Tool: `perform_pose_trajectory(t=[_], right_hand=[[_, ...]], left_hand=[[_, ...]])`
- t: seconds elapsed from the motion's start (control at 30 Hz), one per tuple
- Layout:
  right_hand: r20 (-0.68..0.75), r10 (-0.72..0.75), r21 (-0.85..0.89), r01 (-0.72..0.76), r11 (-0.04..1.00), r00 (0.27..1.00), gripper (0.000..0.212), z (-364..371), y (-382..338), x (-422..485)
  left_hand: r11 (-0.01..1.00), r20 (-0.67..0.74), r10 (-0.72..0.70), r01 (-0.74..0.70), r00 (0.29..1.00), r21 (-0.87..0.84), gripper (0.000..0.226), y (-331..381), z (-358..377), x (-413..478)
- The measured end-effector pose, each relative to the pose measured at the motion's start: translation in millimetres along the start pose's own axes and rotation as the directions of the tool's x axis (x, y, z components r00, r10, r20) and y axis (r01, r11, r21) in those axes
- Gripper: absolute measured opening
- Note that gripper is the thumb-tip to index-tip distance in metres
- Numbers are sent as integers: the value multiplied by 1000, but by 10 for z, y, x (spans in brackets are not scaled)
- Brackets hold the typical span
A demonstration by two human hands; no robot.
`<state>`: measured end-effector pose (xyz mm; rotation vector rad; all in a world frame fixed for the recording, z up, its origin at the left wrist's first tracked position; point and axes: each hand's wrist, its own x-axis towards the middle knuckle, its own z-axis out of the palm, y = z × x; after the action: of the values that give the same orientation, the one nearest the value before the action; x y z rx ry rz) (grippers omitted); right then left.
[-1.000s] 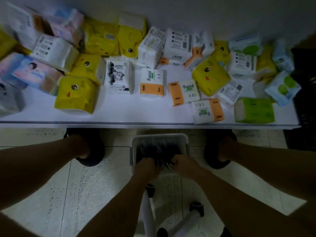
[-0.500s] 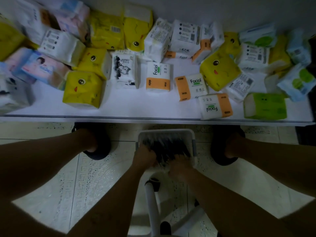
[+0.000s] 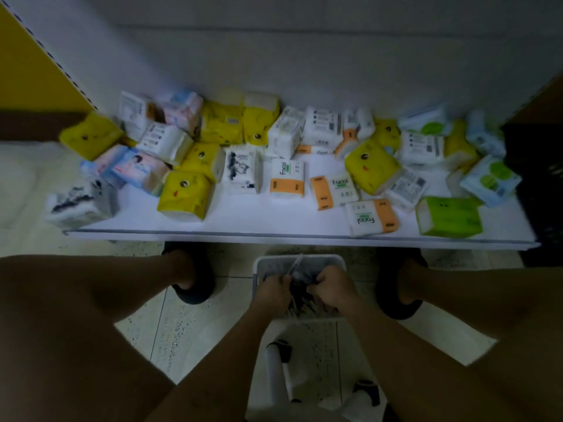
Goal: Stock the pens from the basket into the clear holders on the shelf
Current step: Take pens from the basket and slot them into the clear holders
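Two handfuls are gathered from the white plastic basket (image 3: 301,257).
Thin dark pens (image 3: 300,300) are gripped by curled fingers (image 3: 318,284) of left hand (image 3: 272,292) and right hand (image 3: 335,289); a lift is needed.

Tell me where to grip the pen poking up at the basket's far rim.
Pinch the pen by its raised far end, from above: that end slants up clear of the other pens; its near end meets the left hand.

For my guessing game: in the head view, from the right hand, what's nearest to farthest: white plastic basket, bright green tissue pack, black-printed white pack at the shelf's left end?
1. White plastic basket: the right hand is inside it, gripping pens.
2. Bright green tissue pack: front right of the white shelf.
3. Black-printed white pack: shelf's far left.
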<state>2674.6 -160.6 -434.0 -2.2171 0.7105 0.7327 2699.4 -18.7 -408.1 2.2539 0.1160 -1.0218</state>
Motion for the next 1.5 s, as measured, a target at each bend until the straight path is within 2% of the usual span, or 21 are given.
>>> perform_pose_trajectory(t=[0.07, 0.13, 0.23, 0.3, 0.37, 0.43, 0.53, 0.63, 0.73, 0.83, 0.93, 1.07, 1.13, 1.2, 1.27, 1.33, 1.4, 1.5], right_hand=[[7, -4, 84, 4, 996, 1000, 15, -43, -9, -113], [13, 0, 185, -2, 983, 1000, 19, -71, -17, -234], [21, 14, 277, -20, 961, 1000, 20, -137, -47, -378], [-38, 11, 251, -1, 968, 999, 21, -279, -131, -487], [-177, -71, 219, 110, 970, 982, 23, -500, -264, -628], [-339, -204, 257, 300, 919, 918, 27, -745, -423, -810], [-492, -380, 252, 547, 799, 783, 25, -1064, -665, -1108], [-551, -469, 303, 689, 659, 690, 20, -1391, -892, -1410], [-620, -489, 303, 761, 573, 614, 18, -1739, -1135, -1730], [-731, -488, 172, 821, 544, 477, 16, -2057, -1352, -2063], [-782, -505, 112, 878, 465, 367, 21, -2328, -1561, -2389], [-793, -499, 152, 907, 394, 349, 17, -2634, -1831, -2738], [-797, -516, 111, 917, 384, 313, 20, -2769, -1931, -2889], [-820, -520, 39, 929, 368, 240, 25, -2906, -2008, -2998], [-837, -515, -40, 919, 393, 184, 21, -3064, -2074, -3042], [-834, -524, -67, 909, 411, 175, 11, -3236, -2148, -3057], [-826, -542, -87, 915, 394, 155, 9, -3399, -2232, -3071], [-848, -514, -86, 925, 369, 126, 40, -3605, -2346, -3080]], left_hand=[[995, -45, 51, -54, 998, -85, 36, 9, -9, -82], [982, -43, 72, -78, 996, -172, 29, 3, 7, -150], [977, -39, 61, -68, 997, -202, 26, 44, -50, -195], [972, -84, 90, -106, 992, -212, 23, 137, -138, -233], [941, -172, 162, -204, 972, -269, 21, 344, -277, -382], [893, -273, 341, -401, 900, -206, 28, 605, -453, -586], [737, -351, 607, -671, 713, -88, 30, 989, -717, -880], [589, -406, 710, -801, 575, -104, 25, 1380, -977, -1172], [506, -494, 704, -848, 510, -155, 16, 1720, -1207, -1497], [386, -543, 734, -908, 408, -161, 14, 1966, -1456, -1846], [280, -553, 769, -947, 321, -159, 12, 2177, -1705, -2162], [277, -543, 785, -953, 299, -124, 12, 2436, -1999, -2478], [267, -537, 797, -959, 276, -96, 27, 2560, -2171, -2636], [245, -499, 831, -967, 246, -69, 47, 2679, -2336, -2799], [250, -462, 858, -968, 224, -4, 60, 2803, -2487, -2933], [270, -450, 869, -960, 206, 81, 61, 2932, -2633, -3025], [268, -445, 876, -955, 186, 129, 52, 3055, -2777, -3079], [236, -434, 890, -955, 139, 178, 45, 3225, -2961, -3105]])
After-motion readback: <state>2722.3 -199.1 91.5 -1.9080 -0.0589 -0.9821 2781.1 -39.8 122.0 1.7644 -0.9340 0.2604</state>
